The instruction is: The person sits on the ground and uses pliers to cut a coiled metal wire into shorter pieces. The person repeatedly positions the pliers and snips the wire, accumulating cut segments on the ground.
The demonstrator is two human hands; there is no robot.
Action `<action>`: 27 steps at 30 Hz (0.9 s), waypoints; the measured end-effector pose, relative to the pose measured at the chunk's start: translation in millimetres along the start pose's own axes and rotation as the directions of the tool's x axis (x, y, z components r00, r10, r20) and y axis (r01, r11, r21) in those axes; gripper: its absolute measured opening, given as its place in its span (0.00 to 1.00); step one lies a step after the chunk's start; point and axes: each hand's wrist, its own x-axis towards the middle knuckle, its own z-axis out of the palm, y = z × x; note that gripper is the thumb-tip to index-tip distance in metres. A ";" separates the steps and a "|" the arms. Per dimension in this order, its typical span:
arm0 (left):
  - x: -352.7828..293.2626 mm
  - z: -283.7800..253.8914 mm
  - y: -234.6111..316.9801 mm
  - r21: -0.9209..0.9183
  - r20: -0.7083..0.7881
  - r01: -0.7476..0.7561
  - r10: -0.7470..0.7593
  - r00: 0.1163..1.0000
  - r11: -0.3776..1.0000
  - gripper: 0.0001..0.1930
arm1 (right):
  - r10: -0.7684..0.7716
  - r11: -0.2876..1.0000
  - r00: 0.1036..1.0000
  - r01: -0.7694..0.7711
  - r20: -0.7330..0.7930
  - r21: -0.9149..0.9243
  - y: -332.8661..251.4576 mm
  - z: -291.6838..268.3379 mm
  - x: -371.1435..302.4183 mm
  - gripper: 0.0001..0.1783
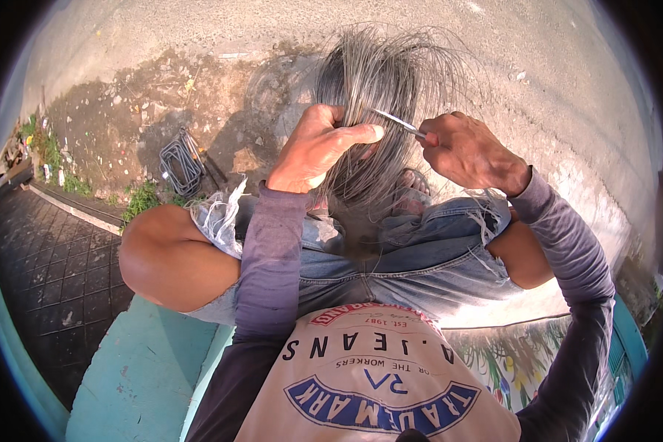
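Observation:
A large bundle of long, thin, grey wiry strands [372,70] fans out in front of me, between my knees; its exact material I cannot make out. My left hand [317,151] is closed on strands at the bundle's left side, thumb laid across them. In my right hand [471,151], a knife [396,121] with a reddish handle is gripped, its blade pointing left across the strands near my left thumb. Whether the edge touches them I cannot tell. Loose strands hang down toward my feet, partly hiding them.
A looped grey coil [183,163] lies on the rough ground [221,81] to the left, near green weeds [141,199]. I sit on a teal bench [136,368]. Dark paving [51,272] is at far left. A painted floral surface [512,357] shows at lower right.

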 end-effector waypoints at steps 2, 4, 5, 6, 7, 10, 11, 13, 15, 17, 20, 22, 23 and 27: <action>-1.2 -3.1 -2.9 -0.004 0.000 -0.013 0.013 1.000 1.000 0.12 | 0.170 0.984 0.967 -0.178 0.188 0.023 -12.6 -14.5 15.4 0.12; -1.0 -3.9 -2.7 -0.002 0.013 -0.021 0.021 1.000 1.000 0.13 | 0.147 0.988 0.979 -0.151 0.144 0.019 -11.8 -15.4 13.3 0.12; -0.7 -4.5 -2.6 -0.005 0.022 -0.017 0.017 1.000 1.000 0.14 | 0.029 1.000 1.000 -0.029 0.008 0.005 -1.2 -3.2 3.2 0.11; -0.3 -5.3 -3.2 -0.007 0.030 -0.012 0.012 0.999 1.000 0.14 | -0.052 0.999 0.997 0.052 -0.062 -0.005 2.5 0.2 1.3 0.11; 0.1 -5.6 -3.5 -0.010 0.038 -0.007 0.007 0.999 1.000 0.14 | -0.133 0.991 0.982 0.131 -0.131 -0.025 5.5 3.2 0.2 0.10; -0.9 -1.5 -2.3 0.026 -0.005 -0.011 0.011 1.000 1.000 0.14 | -0.194 0.978 0.967 0.204 -0.163 0.047 14.2 8.3 0.3 0.08; -0.3 -0.9 -1.7 0.032 -0.006 0.002 -0.002 1.000 0.999 0.14 | -0.177 0.972 0.968 0.200 -0.181 0.120 17.3 12.8 -0.1 0.08; -0.8 -2.2 -1.7 0.039 -0.014 0.027 -0.027 1.000 0.999 0.13 | -0.182 0.973 0.967 0.204 -0.177 0.113 13.1 10.3 4.0 0.08; 1.5 -6.5 -3.9 0.053 -0.001 0.032 -0.032 0.999 0.998 0.14 | -0.216 0.976 0.967 0.212 -0.138 -0.049 7.8 3.0 4.6 0.09; 2.2 -7.7 -5.8 0.041 0.007 0.023 -0.023 1.000 0.999 0.15 | -0.240 0.971 0.951 0.238 -0.193 -0.031 7.8 5.4 4.2 0.08; 4.0 -6.7 -7.3 -0.005 0.012 -0.004 0.004 1.000 1.000 0.16 | -0.214 0.977 0.952 0.213 -0.217 -0.030 8.0 7.1 1.6 0.08; 4.5 -8.5 -8.0 -0.014 0.012 -0.016 0.016 1.000 1.000 0.16 | -0.198 0.980 0.964 0.190 -0.177 -0.061 7.0 6.6 1.8 0.08; 4.2 -9.0 -7.7 -0.003 0.007 -0.004 0.004 1.000 1.000 0.15 | -0.197 0.978 0.970 0.186 -0.140 -0.089 6.5 5.0 2.5 0.08; 1.3 -9.4 -2.8 -0.027 0.005 0.012 -0.011 1.000 1.000 0.14 | -0.220 0.959 0.976 0.215 -0.002 -0.186 0.7 -6.2 6.5 0.08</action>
